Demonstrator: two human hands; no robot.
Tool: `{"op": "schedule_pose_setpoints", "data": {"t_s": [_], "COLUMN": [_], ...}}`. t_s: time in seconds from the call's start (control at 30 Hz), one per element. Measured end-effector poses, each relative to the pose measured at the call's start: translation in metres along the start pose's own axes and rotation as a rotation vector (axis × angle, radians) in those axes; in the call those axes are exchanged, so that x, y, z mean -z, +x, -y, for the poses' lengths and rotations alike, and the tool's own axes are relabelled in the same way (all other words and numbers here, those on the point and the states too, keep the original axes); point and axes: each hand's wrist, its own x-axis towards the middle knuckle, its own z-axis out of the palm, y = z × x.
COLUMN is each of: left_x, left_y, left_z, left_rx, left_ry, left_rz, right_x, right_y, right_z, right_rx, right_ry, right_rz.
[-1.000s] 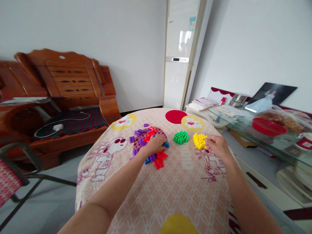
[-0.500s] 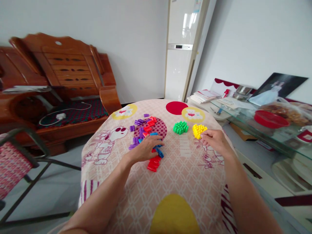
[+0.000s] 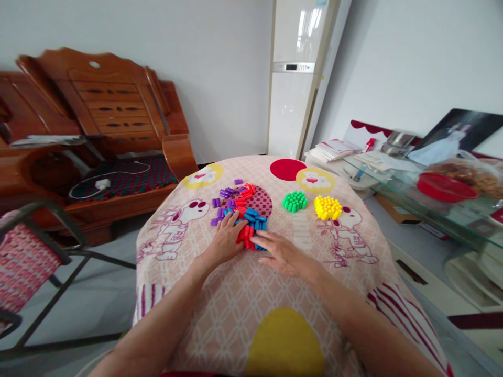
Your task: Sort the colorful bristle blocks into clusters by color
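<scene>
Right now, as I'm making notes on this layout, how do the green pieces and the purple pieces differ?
The green pieces stand upright; the purple pieces lie on their sides. The green pieces form one tight cluster, while the purple pieces are scattered loosely. The green pieces sit apart from other colours, but some purple pieces lie in among red pieces and blue pieces. Both rest on the patterned tablecloth.
</scene>
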Motion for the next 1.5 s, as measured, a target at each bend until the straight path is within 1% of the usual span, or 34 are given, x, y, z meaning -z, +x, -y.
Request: {"op": "schedule_pose_setpoints", "data": {"t_s": [0.07,0.13,0.2,0.27,0.33,0.4,0.47,0.57,0.63,0.73,0.8,0.87,0.9,1.0,1.07,1.1,1.23,1.33,1.4,1.47,1.5], "left_x": [0.003,0.009,0.017,0.028,0.038,0.043,0.042,0.029,0.020,0.019,0.026,0.034,0.036,0.038,0.034,0.032,0.022,0.017,0.015,0.014,0.013], "left_y": [0.018,0.034,0.047,0.059,0.070,0.080,0.087,0.087,0.082,0.074,0.072,0.071,0.071,0.069,0.069,0.068,0.069,0.069,0.069,0.068,0.068], "left_z": [0.010,0.017,0.020,0.018,0.009,-0.006,-0.025,-0.050,-0.055,-0.046,-0.036,-0.028,-0.026,-0.026,-0.027,-0.027,-0.023,-0.022,-0.025,-0.034,-0.039], "left_rx": [-0.019,-0.017,-0.011,-0.017,-0.035,-0.051,-0.068,-0.121,-0.124,-0.106,-0.079,-0.051,-0.051,-0.124,-0.167,-0.180,-0.178,-0.184,-0.179,-0.165,-0.157], "left_ry": [0.005,-0.001,-0.021,-0.053,-0.103,-0.156,-0.187,-0.173,-0.139,-0.156,-0.204,-0.231,-0.230,-0.182,-0.131,-0.113,-0.092,-0.115,-0.156,-0.218,-0.254], "left_rz": [0.016,0.024,0.017,-0.017,-0.075,-0.118,-0.093,0.020,0.061,0.052,0.007,-0.012,0.010,0.178,0.252,0.267,0.273,0.264,0.235,0.199,0.186], "right_x": [-0.004,-0.003,0.003,0.012,0.023,0.034,0.042,0.048,0.050,0.052,0.054,0.053,0.052,0.045,0.040,0.038,0.038,0.050,0.063,0.078,0.084], "right_y": [0.001,0.000,-0.004,-0.010,-0.019,-0.027,-0.033,-0.036,-0.035,-0.033,-0.032,-0.031,-0.030,-0.027,-0.025,-0.024,-0.030,-0.040,-0.048,-0.056,-0.060], "right_z": [-0.001,-0.005,-0.010,-0.016,-0.023,-0.031,-0.036,-0.037,-0.033,-0.029,-0.030,-0.032,-0.033,-0.034,-0.034,-0.034,-0.041,-0.053,-0.062,-0.069,-0.072], "right_rx": [0.021,0.017,-0.039,-0.131,-0.222,-0.282,-0.305,-0.328,-0.347,-0.379,-0.402,-0.410,-0.406,-0.422,-0.470,-0.493,-0.514,-0.542,-0.615,-0.732,-0.797], "right_ry": [-0.074,-0.128,-0.149,-0.138,-0.114,-0.078,-0.060,-0.125,-0.156,-0.087,-0.054,-0.077,-0.102,-0.151,-0.107,-0.060,0.190,0.270,0.202,0.026,-0.089], "right_rz": [0.029,0.046,0.038,0.008,-0.011,-0.002,0.028,0.069,0.079,0.084,0.081,0.069,0.067,0.064,0.027,-0.002,-0.106,-0.235,-0.358,-0.454,-0.473]}}
